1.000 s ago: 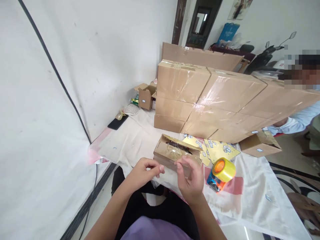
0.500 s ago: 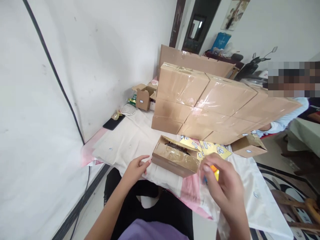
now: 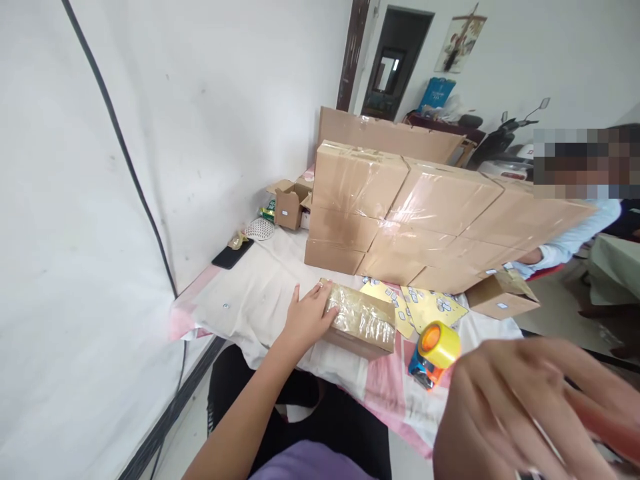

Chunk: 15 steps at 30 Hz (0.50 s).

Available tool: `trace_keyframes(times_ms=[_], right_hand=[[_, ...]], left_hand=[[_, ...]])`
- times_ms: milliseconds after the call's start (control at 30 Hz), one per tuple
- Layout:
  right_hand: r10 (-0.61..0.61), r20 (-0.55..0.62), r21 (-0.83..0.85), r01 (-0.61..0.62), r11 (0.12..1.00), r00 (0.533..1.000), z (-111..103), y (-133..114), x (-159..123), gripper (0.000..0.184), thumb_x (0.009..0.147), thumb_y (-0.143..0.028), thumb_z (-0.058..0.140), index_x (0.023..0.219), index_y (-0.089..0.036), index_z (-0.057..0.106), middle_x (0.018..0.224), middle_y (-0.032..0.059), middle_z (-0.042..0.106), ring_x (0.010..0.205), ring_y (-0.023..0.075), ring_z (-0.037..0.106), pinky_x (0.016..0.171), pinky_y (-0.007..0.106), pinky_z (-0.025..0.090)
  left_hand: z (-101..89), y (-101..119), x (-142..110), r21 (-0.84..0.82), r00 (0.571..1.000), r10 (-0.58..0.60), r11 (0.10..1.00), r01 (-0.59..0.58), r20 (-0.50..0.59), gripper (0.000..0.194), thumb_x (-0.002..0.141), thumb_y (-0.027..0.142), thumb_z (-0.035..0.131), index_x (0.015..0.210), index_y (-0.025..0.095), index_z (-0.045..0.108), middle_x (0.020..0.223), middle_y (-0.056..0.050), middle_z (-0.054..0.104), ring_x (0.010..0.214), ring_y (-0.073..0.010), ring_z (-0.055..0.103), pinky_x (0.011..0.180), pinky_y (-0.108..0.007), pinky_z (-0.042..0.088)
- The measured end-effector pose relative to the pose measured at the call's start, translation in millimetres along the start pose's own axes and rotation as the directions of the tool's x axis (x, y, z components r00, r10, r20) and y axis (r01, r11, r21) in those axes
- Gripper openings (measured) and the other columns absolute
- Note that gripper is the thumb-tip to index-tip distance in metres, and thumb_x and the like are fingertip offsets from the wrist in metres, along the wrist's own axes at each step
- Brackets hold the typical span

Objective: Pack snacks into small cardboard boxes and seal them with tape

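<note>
A small cardboard box (image 3: pixel 357 337) stands near the table's front, its top closed and covered with shiny tape. My left hand (image 3: pixel 311 317) holds its left end, thumb across the top and one finger sticking up. At the lower right, close to the camera, my right hand (image 3: pixel 520 407) is blurred, its fingers curled around an orange-red handle (image 3: pixel 600 417); I cannot make out the rest of that tool. Between the box and my right hand sits a tape dispenser (image 3: pixel 421 369), blue and orange, with a yellow tape roll (image 3: pixel 445 343).
Behind the box rises a wall of taped cartons (image 3: pixel 400 213). Yellow printed sheets (image 3: pixel 433 303) lie at its foot. An open box (image 3: pixel 290 207) and a black phone (image 3: pixel 233 254) are at the left, another box (image 3: pixel 503 297) at the right. A person's sleeve (image 3: pixel 565 243) shows behind.
The box's open flaps are now closed, with its top taped over. My left hand has moved onto the box. My right hand has moved right and toward the camera, away from the tape dispenser.
</note>
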State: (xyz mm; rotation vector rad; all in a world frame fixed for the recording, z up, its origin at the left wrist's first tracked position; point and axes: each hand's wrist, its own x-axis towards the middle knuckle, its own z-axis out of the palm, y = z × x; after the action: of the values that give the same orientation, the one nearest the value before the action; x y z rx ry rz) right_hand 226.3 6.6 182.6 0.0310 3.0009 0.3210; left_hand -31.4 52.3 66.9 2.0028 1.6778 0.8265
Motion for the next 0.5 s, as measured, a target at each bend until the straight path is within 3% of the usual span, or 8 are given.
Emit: trace_keyframes(times_ms=[33,67,100,200,267,300,367,500], right_hand=[[0.127,-0.16,0.188,-0.096,0.977,0.979,11.4,10.7,-0.7,0.054,0.096,-0.062,0.045,0.081,-0.018,0.072,0.055,-0.0043,0.055,0.046,0.0087,0.063,0.05,0.022,0.035],[0.299,-0.306,0.411,-0.158,0.898,0.904,22.8,22.7,2.2,0.042,0.096,-0.055,0.054,0.088,-0.018,0.071,0.053,-0.0054,0.053,0.041,0.0074,0.057,0.047,0.02,0.035],[0.498,-0.383,0.617,-0.186,0.765,0.778,33.9,35.1,8.4,0.028,0.093,-0.046,0.065,0.098,-0.019,0.07,0.055,-0.0049,0.056,0.041,0.0076,0.054,0.046,0.02,0.038],[0.779,-0.323,0.874,-0.146,0.463,0.537,62.5,65.3,39.8,0.036,0.094,-0.03,0.063,0.127,-0.019,0.056,0.079,0.0016,0.066,0.059,0.0114,0.06,0.054,0.025,0.049],[0.873,-0.208,0.963,-0.066,0.262,0.441,76.8,75.8,62.1,0.038,0.092,-0.029,0.063,0.127,-0.019,0.054,0.084,0.0011,0.064,0.07,0.0126,0.061,0.063,0.027,0.05],[0.898,-0.16,0.981,-0.036,0.192,0.41,82.6,78.6,71.5,0.038,0.091,-0.029,0.063,0.126,-0.019,0.054,0.085,0.0002,0.063,0.073,0.0128,0.061,0.067,0.027,0.05],[0.907,-0.12,0.99,-0.025,0.141,0.404,91.5,82.1,86.2,0.04,0.09,-0.03,0.063,0.127,-0.02,0.054,0.087,-0.0004,0.062,0.076,0.013,0.059,0.07,0.027,0.048],[0.887,-0.085,0.992,-0.041,0.116,0.454,104.0,90.3,104.2,0.042,0.088,-0.03,0.061,0.128,-0.021,0.054,0.089,0.0002,0.063,0.079,0.0147,0.06,0.072,0.029,0.047]], left_hand=[[3.4,-0.5,0.4,-0.016,1.0,-0.02,1.0,0.02,-0.024,0.054,0.093,0.027,0.057,0.146,0.022,0.047,0.144,-0.016,0.061,0.143,-0.0311,0.048,0.125,-0.066,0.011],[7.4,-0.9,1.5,-0.037,0.998,-0.043,0.998,0.041,-0.051,0.053,0.092,0.025,0.057,0.144,0.022,0.049,0.144,-0.017,0.06,0.143,-0.0313,0.048,0.125,-0.065,0.014],[11.6,-1.6,2.9,-0.064,0.995,-0.066,0.996,0.061,-0.077,0.051,0.092,0.024,0.058,0.142,0.021,0.051,0.146,-0.017,0.059,0.143,-0.0314,0.048,0.124,-0.062,0.019],[23.9,-6.8,6.1,-0.18,0.983,-0.122,0.979,0.096,-0.139,0.052,0.089,0.026,0.062,0.14,0.023,0.053,0.149,-0.014,0.057,0.142,-0.031,0.05,0.118,-0.053,0.038],[29.3,-12.6,5.3,-0.263,0.976,-0.144,0.96,0.098,-0.162,0.055,0.087,0.026,0.064,0.141,0.022,0.053,0.148,-0.012,0.057,0.139,-0.0292,0.053,0.115,-0.048,0.044],[30.9,-15.6,4.0,-0.298,0.974,-0.151,0.95,0.096,-0.169,0.056,0.087,0.025,0.064,0.141,0.021,0.052,0.147,-0.012,0.058,0.137,-0.028,0.055,0.114,-0.045,0.045],[32.4,-20.8,0.8,-0.351,0.972,-0.161,0.932,0.092,-0.172,0.06,0.086,0.026,0.066,0.144,0.021,0.048,0.145,-0.012,0.061,0.135,-0.0266,0.057,0.113,-0.044,0.046],[32.4,-25.0,-3.2,-0.379,0.97,-0.166,0.921,0.088,-0.178,0.075,0.084,0.032,0.073,0.15,0.025,0.039,0.139,-0.01,0.066,0.133,-0.0288,0.058,0.109,-0.047,0.048]])
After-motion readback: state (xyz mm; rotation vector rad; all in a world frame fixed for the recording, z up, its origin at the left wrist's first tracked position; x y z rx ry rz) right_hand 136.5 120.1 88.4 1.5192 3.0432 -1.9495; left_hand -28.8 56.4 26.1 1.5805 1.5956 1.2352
